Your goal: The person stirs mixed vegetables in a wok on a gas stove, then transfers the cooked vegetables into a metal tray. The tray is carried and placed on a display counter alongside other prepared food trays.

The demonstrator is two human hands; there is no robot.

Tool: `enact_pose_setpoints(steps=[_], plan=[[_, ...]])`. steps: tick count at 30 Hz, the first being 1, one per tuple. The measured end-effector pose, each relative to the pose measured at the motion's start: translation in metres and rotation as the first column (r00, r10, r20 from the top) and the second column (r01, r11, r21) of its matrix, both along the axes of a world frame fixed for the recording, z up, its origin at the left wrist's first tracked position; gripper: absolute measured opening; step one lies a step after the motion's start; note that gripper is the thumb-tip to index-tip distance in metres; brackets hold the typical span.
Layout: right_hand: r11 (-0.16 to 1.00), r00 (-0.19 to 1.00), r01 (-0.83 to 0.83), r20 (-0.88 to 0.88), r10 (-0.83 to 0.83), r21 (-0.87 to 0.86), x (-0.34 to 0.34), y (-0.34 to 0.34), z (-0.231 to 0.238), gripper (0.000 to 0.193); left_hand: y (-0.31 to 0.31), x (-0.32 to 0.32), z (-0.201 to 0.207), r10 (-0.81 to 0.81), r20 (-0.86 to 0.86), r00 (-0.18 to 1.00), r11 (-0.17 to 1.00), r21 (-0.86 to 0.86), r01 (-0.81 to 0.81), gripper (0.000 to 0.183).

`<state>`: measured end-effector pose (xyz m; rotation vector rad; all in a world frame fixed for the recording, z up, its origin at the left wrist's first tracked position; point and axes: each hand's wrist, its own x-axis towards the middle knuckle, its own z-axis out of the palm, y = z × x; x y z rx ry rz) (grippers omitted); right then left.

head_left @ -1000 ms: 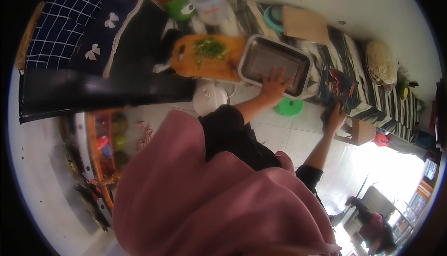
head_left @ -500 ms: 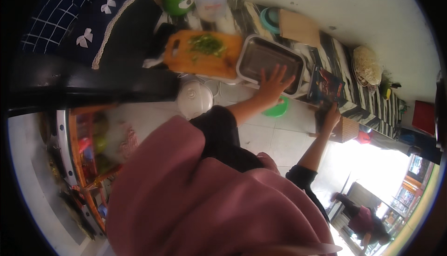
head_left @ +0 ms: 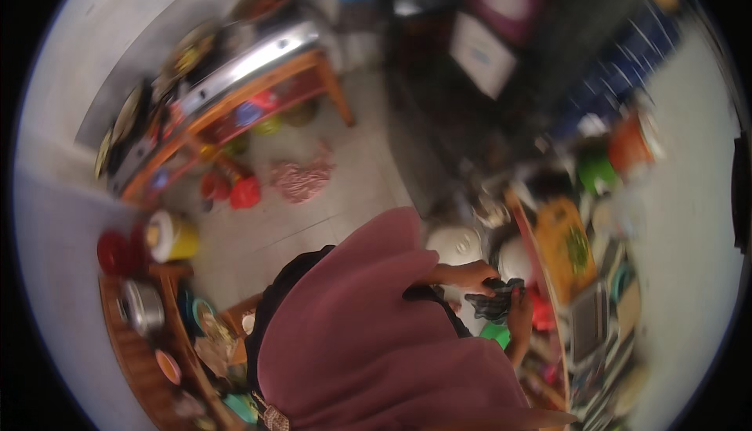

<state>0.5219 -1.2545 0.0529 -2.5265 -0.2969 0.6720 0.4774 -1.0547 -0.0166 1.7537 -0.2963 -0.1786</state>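
Head view, blurred in places: at the right of the frame the counter [head_left: 615, 368] runs down beside a pale wall [head_left: 697, 274], its striped top carrying an orange cutting board [head_left: 554, 235] with chopped greens [head_left: 578, 251] and, just below that, a metal tray [head_left: 589, 321]. Grey tiles make the floor [head_left: 374, 157], with a pinkish crumpled cloth [head_left: 301, 180] lying on them left of centre. A metal-fronted stove [head_left: 258, 56] fills the upper left on a wooden stand [head_left: 335, 90]; a yellow bucket [head_left: 178, 240] and a silver pot [head_left: 145, 308] stand at the left.

Right of centre, off the counter's near edge, my left hand [head_left: 472, 276] grips a dark patterned cloth [head_left: 493, 304] from above, and my right hand [head_left: 519, 320] has its fingers closed on the cloth's right side.

Half a second ago my left hand was spread over the tray and my right was apart at the counter's edge; now both meet on the cloth. My view has swung round, bringing the whole stove into sight.
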Motion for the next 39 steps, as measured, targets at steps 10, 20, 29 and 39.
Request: enact_pose_setpoints(steps=[10,20,29,39], plan=[[0.719,0.743,-0.272,-0.336,0.579,0.639,0.104,0.187,0.024,0.038,0.109,-0.062,0.054,0.673,-0.287,0.682,0.735,0.154,-0.661,0.045],[0.24,0.386,-0.685,0.064,0.92,0.688,0.06,0.332,0.011,0.032,0.079,-0.15,0.111,0.848,-0.345,0.402,0.317,-0.279,-0.907,0.049],[-0.167,-0.253,-0.421,0.062,0.965,0.891,-0.001,0.32,0.015,0.038,0.051,-0.167,0.124,0.912,-0.265,0.312,0.331,0.027,-0.943,0.054],[-0.567,-0.701,-0.463,0.11,0.704,0.681,-0.094,0.321,0.082,0.035,-0.017,-0.276,0.156,0.89,0.083,-0.449,-0.433,0.466,-0.771,0.034]])
